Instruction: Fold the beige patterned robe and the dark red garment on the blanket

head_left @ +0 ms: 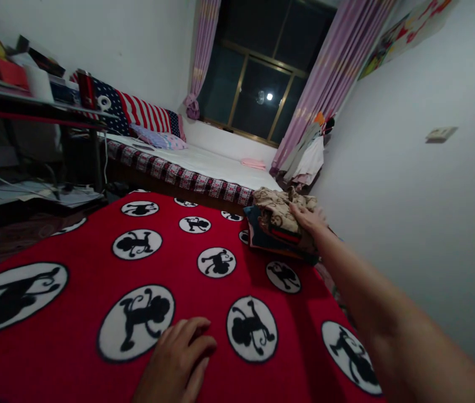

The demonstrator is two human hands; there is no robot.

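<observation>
My right hand (pixel 312 219) reaches out to the far right corner of the bed and rests on a tan patterned folded garment (pixel 277 208). Its fingers look spread over the cloth, though their tips are slightly blurred. That garment lies on top of a stack of dark blue folded clothes (pixel 258 232). Low in the middle of the view, my left hand (pixel 181 358) is just over the red blanket (pixel 191 280), its fingers loosely curved and apart, with nothing in them. Black monkey figures in white ovals cover the blanket.
A second bed with a white sheet (pixel 216 162) stands beyond, holding a flag-patterned cushion (pixel 145 112). At the left is a cluttered desk (pixel 52 103) with a red flask (pixel 86 88). Clothes (pixel 311 159) hang by the purple curtain (pixel 325 73). A white wall (pixel 409 184) runs along the right.
</observation>
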